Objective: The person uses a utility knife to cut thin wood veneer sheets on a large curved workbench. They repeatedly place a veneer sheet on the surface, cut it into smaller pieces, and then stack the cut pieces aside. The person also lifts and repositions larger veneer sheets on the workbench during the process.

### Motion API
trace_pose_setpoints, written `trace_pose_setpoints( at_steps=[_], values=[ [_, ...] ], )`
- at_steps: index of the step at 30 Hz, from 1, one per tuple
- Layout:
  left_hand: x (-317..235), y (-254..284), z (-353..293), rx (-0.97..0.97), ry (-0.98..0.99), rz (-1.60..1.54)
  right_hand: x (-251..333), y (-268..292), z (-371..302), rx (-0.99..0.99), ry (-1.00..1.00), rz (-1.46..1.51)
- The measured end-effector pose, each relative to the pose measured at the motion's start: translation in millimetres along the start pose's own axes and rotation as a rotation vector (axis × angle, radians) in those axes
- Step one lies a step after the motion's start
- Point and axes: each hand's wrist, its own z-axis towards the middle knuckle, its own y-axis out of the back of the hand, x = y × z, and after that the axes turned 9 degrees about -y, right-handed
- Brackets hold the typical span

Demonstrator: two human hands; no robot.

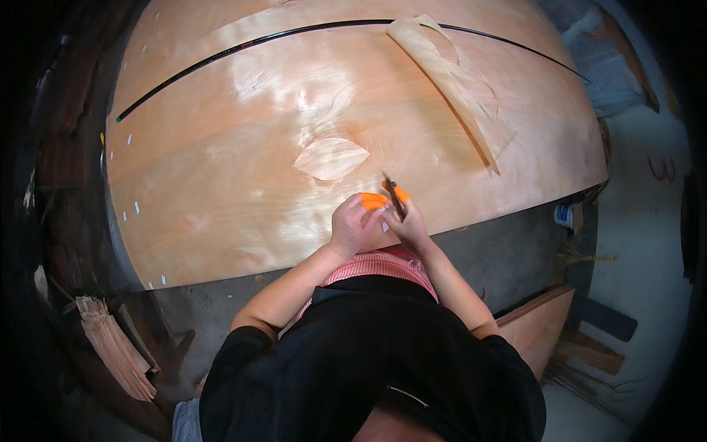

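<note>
A large sheet of pale wood veneer (pixel 221 184) covers the work surface in front of me. My left hand (pixel 352 225), with an orange cot on one fingertip, presses down on the sheet near its front edge. Right beside it, my right hand (pixel 407 221) grips a small dark-bladed knife (pixel 392 193), its tip on the veneer; an orange cot covers one finger here too. A leaf-shaped veneer patch (pixel 331 158) lies just beyond my hands. A long strip of veneer with oval cut-outs (pixel 460 85) rests farther back on the right.
A thin dark line (pixel 221 55) curves across the far part of the sheet. Small white marks dot its left edge. A stack of veneer scraps (pixel 110 342) lies at lower left. Wood boards (pixel 537 324) and a small blue-and-white container (pixel 564 215) sit at right.
</note>
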Motion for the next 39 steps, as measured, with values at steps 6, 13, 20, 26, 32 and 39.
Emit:
trace_pose_setpoints(
  at_steps=[6,13,20,26,32,39],
  values=[
    [12.1,14.8,2.4,-0.034,-0.161,0.083,36.1,-3.1,0.2,0.056,-0.109,0.148],
    [12.6,29.1,13.0,-0.160,-0.064,0.165,59.3,-7.2,31.3,0.133,0.008,-0.037],
    [33.6,36.4,13.7,-0.240,0.071,0.263,66.4,20.1,56.8,0.668,-0.124,-0.028],
    [90.0,51.3,-27.9,-0.101,0.265,0.667,51.3,20.5,70.2,0.792,-0.139,-0.181],
    [112.5,55.0,-37.3,0.073,0.346,0.794,42.5,-2.1,85.0,0.799,-0.126,-0.176],
    [123.8,49.0,-46.4,0.013,0.312,0.819,62.9,-58.1,123.4,0.725,-0.168,-0.046]
  ],
)
